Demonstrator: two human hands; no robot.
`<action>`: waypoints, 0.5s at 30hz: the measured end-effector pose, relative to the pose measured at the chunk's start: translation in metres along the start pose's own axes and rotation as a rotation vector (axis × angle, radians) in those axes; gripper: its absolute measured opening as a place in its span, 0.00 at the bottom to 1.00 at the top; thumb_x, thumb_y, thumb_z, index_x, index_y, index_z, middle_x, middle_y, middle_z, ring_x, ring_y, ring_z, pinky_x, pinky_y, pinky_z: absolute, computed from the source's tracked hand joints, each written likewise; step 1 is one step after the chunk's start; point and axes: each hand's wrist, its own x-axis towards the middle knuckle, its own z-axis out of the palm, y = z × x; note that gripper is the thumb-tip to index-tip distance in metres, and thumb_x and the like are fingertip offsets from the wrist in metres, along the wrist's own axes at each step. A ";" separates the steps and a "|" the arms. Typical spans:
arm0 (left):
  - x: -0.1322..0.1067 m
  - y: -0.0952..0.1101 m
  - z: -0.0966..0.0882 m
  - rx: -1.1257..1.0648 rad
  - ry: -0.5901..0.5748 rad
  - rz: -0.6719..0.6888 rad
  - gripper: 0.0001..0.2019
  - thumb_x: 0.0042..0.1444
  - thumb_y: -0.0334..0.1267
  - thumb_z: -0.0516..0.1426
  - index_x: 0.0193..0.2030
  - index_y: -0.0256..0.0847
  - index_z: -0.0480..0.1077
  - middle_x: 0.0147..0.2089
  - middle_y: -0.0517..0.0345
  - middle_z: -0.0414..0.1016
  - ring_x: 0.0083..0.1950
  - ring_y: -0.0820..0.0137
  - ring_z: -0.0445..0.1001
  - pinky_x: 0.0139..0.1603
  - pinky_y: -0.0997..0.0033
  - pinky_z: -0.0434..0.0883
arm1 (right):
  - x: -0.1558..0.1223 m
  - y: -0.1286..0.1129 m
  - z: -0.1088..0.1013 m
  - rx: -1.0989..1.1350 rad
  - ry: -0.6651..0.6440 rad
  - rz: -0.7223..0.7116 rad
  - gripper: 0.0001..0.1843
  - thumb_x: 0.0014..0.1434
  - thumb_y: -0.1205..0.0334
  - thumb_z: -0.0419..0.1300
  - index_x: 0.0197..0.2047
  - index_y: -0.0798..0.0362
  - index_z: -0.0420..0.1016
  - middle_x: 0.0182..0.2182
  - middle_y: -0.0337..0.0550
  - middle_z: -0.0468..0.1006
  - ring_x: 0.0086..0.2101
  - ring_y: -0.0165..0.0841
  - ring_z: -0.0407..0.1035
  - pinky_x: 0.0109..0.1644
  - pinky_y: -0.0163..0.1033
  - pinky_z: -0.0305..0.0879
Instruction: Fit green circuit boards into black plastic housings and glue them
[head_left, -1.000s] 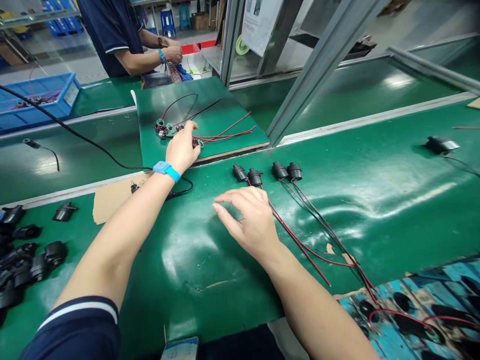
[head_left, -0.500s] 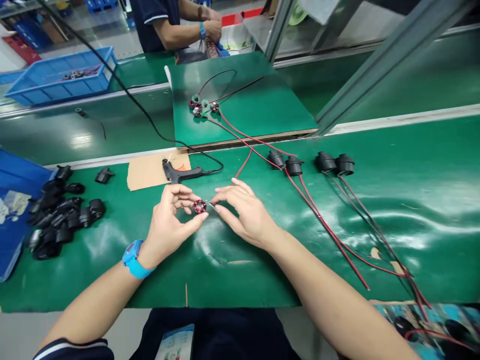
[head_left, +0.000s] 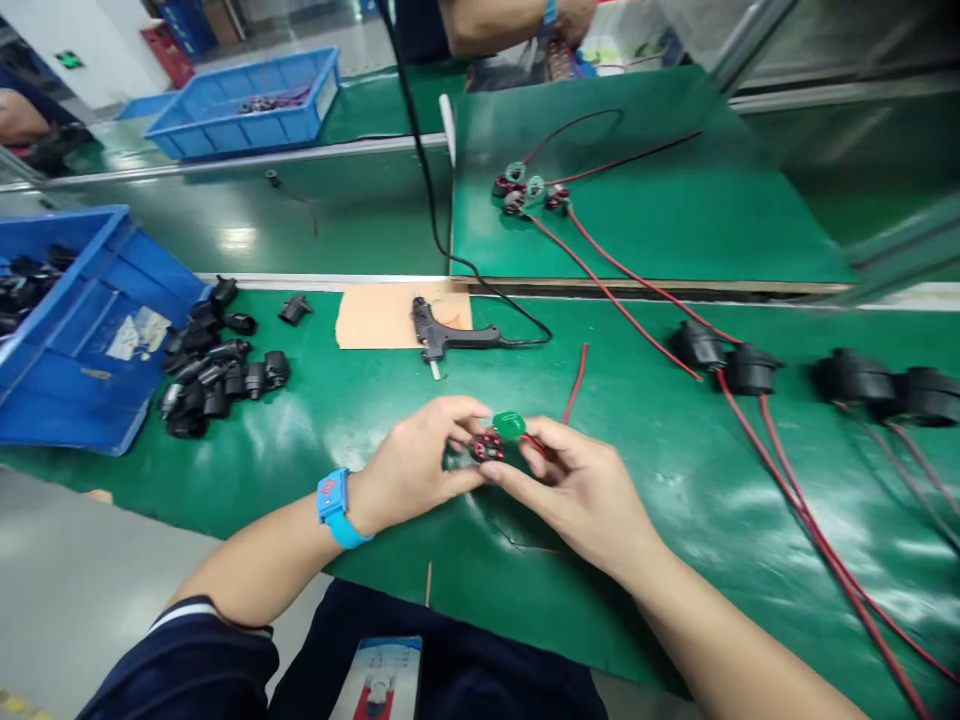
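My left hand pinches a small ring-shaped motor stator with dark red windings. A round green circuit board stands tilted at the stator's upper right side. Closed around a red wire beside the board is my right hand, its thumb tip touching the stator's lower edge. The wire's far stretch shows behind the right fingers. How the board joins the stator is hidden by the fingers.
Beyond my hands a black glue gun lies partly on cardboard. Black housings pile beside a blue bin on the left. Wired housings stand right; wired stators lie on the raised board. A co-worker's arm is at the back.
The view has swung left. My hands have come together around the stator, and the green circuit board now shows beside it. My right fingers have moved from a thin tip to the red wire.
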 end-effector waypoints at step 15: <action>0.047 -0.111 -0.197 1.114 0.098 -0.766 0.22 0.53 0.36 0.64 0.55 0.36 0.69 0.48 0.41 0.80 0.49 0.49 0.78 0.51 0.54 0.72 | -0.002 0.003 -0.018 -0.288 0.201 -0.244 0.12 0.61 0.57 0.66 0.32 0.50 0.67 0.20 0.29 0.53 0.21 0.25 0.51 0.24 0.34 0.51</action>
